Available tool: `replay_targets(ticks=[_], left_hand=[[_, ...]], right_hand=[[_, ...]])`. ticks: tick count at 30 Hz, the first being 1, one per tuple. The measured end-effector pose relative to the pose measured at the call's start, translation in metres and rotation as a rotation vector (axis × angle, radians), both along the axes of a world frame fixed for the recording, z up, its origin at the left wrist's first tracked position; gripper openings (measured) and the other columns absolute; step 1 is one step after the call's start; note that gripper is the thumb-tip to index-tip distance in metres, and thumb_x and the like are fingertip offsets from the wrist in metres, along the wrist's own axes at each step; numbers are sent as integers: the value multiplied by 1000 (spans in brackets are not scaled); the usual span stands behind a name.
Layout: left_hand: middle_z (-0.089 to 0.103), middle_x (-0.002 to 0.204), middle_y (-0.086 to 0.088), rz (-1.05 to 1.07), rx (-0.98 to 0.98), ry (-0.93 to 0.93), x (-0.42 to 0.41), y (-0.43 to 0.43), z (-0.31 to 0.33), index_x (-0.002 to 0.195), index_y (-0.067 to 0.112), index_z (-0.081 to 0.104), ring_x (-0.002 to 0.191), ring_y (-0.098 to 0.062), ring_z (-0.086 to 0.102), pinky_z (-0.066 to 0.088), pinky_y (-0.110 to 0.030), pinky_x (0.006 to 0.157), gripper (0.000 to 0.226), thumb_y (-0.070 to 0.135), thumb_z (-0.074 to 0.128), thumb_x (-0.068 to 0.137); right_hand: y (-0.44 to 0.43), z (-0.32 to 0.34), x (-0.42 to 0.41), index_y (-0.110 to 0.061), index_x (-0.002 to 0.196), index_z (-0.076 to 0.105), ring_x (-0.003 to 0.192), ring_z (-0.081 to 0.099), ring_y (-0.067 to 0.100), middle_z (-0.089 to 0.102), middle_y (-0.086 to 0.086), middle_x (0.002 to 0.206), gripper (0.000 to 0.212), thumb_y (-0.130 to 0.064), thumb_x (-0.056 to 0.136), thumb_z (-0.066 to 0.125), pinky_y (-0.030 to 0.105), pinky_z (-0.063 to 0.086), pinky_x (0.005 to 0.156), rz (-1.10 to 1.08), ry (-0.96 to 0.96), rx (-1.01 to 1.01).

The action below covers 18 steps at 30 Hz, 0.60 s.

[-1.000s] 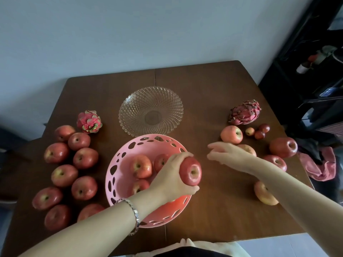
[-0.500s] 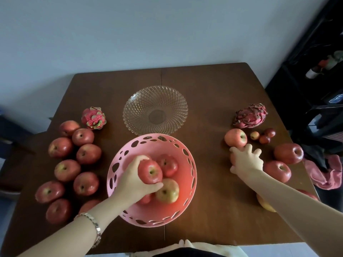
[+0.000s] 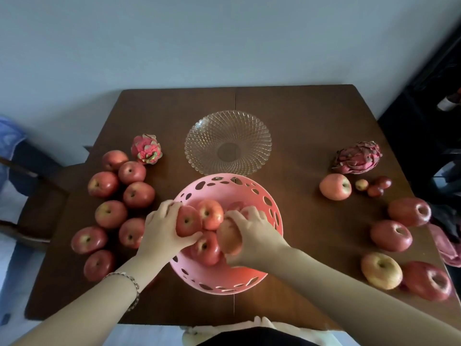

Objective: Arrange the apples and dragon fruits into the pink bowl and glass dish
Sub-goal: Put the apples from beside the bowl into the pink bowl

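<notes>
Both hands are inside the pink perforated bowl (image 3: 272,211) at the table's middle front. My left hand (image 3: 162,228) grips a red apple (image 3: 188,221) at the bowl's left side. My right hand (image 3: 252,233) holds a paler apple (image 3: 228,239) just right of it. Two more apples (image 3: 212,213) (image 3: 207,248) lie in the bowl between and below them. Behind the bowl stands the glass dish (image 3: 228,143), with nothing in it. A bright pink dragon fruit (image 3: 146,152) lies at the left, a darker dragon fruit (image 3: 358,158) at the right.
Several apples (image 3: 111,213) cluster left of the bowl. More apples (image 3: 390,236) and three small red fruits (image 3: 374,187) lie at the right. The brown table (image 3: 306,121) ends near my body. A chair (image 3: 32,196) stands left; dark furniture and a pink cloth (image 3: 446,245) are right.
My right hand came from the right-hand apples into the bowl carrying a pale apple. My left hand, holding its red apple, shifted slightly left inside the bowl.
</notes>
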<state>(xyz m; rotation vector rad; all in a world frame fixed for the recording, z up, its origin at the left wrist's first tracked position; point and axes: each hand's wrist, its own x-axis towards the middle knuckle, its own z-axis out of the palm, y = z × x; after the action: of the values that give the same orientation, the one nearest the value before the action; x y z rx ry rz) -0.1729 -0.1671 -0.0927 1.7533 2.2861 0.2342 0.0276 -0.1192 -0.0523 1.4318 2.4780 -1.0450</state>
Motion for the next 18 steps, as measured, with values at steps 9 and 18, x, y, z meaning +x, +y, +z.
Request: replay_targets(ticks=[9,18], left_hand=[[66,106,-16,-170,-44,291,-9,-13,-12,122,12,54,97,-33,61,31,-41,86,74,63,40,71],[56,123,-16,-51,-41,-30,-15,-9,-20,132,11,45,122,-38,44,33,-51,101,94,79,27,70]], right_hand=[[-34,-19,-42,-24,135,33,114,45,30,42,6,126,85,-51,65,74,35,41,94,64,-56,-70],[-35,-20,-46,-27,131,37,102,56,27,33,6,124,83,-57,63,74,34,51,83,-14,-33,-215]])
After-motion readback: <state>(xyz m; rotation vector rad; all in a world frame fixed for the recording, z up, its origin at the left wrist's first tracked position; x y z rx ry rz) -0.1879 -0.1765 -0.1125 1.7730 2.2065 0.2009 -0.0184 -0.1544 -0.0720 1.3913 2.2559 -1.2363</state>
